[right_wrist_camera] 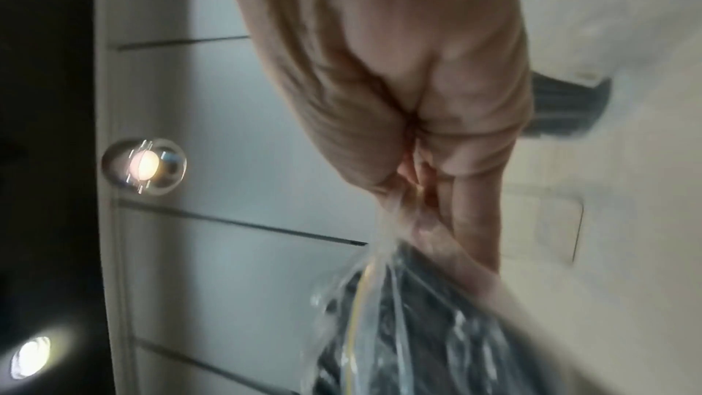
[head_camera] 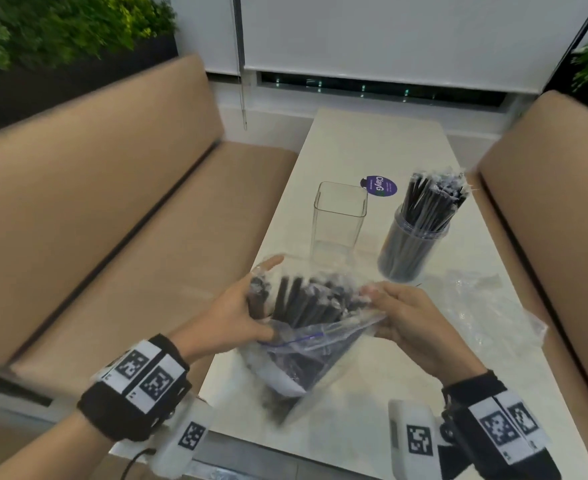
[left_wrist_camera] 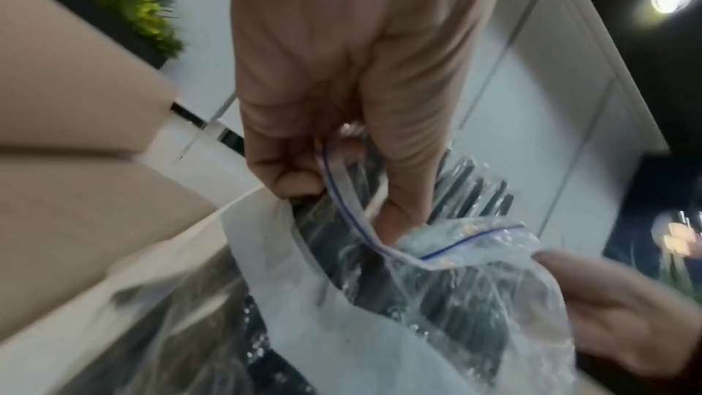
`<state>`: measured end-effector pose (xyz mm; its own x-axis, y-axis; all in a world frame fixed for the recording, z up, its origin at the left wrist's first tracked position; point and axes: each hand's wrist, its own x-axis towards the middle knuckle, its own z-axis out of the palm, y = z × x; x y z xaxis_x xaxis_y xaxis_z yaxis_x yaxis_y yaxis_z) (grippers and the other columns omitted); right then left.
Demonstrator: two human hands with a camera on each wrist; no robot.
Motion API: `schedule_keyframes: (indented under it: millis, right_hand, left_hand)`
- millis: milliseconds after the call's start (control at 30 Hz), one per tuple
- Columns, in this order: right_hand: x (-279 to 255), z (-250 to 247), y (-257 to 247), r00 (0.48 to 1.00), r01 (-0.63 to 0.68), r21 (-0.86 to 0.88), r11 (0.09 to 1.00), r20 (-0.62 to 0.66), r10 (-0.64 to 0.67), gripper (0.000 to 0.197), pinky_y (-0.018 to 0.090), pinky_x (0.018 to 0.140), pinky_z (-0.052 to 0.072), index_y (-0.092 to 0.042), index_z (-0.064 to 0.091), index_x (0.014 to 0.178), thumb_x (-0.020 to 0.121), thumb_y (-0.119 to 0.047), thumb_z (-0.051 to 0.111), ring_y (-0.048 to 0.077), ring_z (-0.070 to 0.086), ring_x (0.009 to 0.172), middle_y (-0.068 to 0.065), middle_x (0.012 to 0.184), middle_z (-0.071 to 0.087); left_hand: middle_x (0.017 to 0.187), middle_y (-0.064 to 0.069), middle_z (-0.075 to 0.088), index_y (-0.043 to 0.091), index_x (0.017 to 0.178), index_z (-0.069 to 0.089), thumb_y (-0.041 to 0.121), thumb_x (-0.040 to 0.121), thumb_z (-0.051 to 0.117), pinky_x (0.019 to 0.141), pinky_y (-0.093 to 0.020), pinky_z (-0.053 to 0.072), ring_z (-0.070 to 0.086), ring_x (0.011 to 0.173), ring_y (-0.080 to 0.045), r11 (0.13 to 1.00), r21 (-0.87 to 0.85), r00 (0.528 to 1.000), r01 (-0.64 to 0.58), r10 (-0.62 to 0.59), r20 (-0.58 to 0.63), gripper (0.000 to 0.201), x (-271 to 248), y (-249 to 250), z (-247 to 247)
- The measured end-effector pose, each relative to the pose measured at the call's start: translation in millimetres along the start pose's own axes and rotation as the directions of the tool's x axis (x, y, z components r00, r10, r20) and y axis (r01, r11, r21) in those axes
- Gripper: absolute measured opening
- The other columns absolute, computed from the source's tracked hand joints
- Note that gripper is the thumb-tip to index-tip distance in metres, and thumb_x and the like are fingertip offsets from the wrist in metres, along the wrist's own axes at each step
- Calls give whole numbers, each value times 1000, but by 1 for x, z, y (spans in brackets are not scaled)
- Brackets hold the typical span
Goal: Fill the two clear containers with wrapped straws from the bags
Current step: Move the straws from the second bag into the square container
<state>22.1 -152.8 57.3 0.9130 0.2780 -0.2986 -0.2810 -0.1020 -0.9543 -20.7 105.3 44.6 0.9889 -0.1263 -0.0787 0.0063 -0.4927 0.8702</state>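
The only writing that can be read is "ClayG" in white on a round dark purple sticker [head_camera: 379, 186], stuck to the pale marble-look table [head_camera: 365, 403] just above the centre of the head view; smaller print below it is too blurred to make out. Just left of the sticker stands an empty square clear plastic container [head_camera: 339, 223], upright, and to its right a round clear plastic jar [head_camera: 411, 251] packed with black straws in clear wrappers [head_camera: 432, 199] that fan out above its rim. Low in the centre of the frame, a clear zip-top plastic bag with a blue seal line [head_camera: 306, 344] is held above the table between both hands, its mouth open and a bundle of black wrapped straws [head_camera: 303, 299] sticking up out of it. The left hand [head_camera: 237, 313] has its fingers curled round the bundle's left side, the thumb seemingly pressed against the bag's rim. The right hand [head_camera: 403, 317] pinches the opposite edge of the bag's mouth. A crumpled empty clear plastic bag [head_camera: 486, 306] lies on the table at the right, near the jar. Tan upholstered benches [head_camera: 95, 209] flank the table, with green foliage [head_camera: 60, 26] in the upper left corner.
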Motion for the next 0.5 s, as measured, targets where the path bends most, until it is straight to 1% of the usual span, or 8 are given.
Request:
schedule_keyframes:
  millis: [67,100,133,200,267,367,433,500]
  right_hand:
    - [5,10,-6,1000,-16,98,995,-6,16,35,39,75,54,-11,77,81,99,-24,50,24,68,75,14,82,73]
    - [9,17,-9,1000,-29,110,994,5,29,37,44,82,54,-11,78,82,99,-27,49,29,68,82,20,89,74]
    - [10,24,-12,999,-39,98,994,15,38,37,50,91,51,-10,77,86,99,-30,48,34,67,90,27,100,72]
    - [15,30,-12,999,-42,82,996,12,41,38,61,103,43,-9,74,90,100,-34,48,45,63,102,34,116,63]
    - [18,27,-13,997,-70,87,994,37,67,38,69,104,34,-8,73,96,99,-37,49,56,53,115,36,122,59]
    - [24,22,-14,992,-108,76,991,78,102,40,63,107,38,3,62,118,101,-30,47,54,50,121,37,128,55]
    - [26,30,-17,988,-102,21,995,122,99,36,52,102,48,4,58,123,103,-22,44,44,58,118,32,125,60]
    - [28,36,-19,988,-74,-67,995,132,82,32,41,95,54,4,59,121,104,-17,43,37,63,114,28,121,65]
  left_hand:
    - [133,30,51,66,131,22,-3,67,80,89,-19,52,61,105,7,964,-264,998,-8,25,59,111,-1,4,11]
    - [140,31,44,59,140,16,-5,66,81,97,-22,50,56,118,6,953,-304,996,-14,41,84,117,-1,6,19]
    - [145,19,43,53,145,12,-1,63,83,103,-28,47,51,126,-2,963,-267,993,-35,65,103,121,-1,8,26]
    - [141,0,37,53,146,5,18,56,85,108,-33,43,44,129,-17,995,-5,987,-102,102,121,125,-4,11,29]
    - [129,2,29,56,144,2,40,51,82,102,-37,45,44,119,-21,915,355,978,-191,148,145,124,-7,16,17]
    - [134,4,18,58,144,-5,56,47,81,104,-39,32,28,128,-16,743,620,967,-254,207,148,129,-1,28,-1]
    - [142,7,15,54,147,3,48,50,84,112,-43,22,15,134,-5,786,528,947,-320,271,171,127,13,29,-1]
    - [137,8,27,45,147,21,34,51,88,113,-39,27,26,131,1,871,334,932,-360,318,174,117,25,26,6]
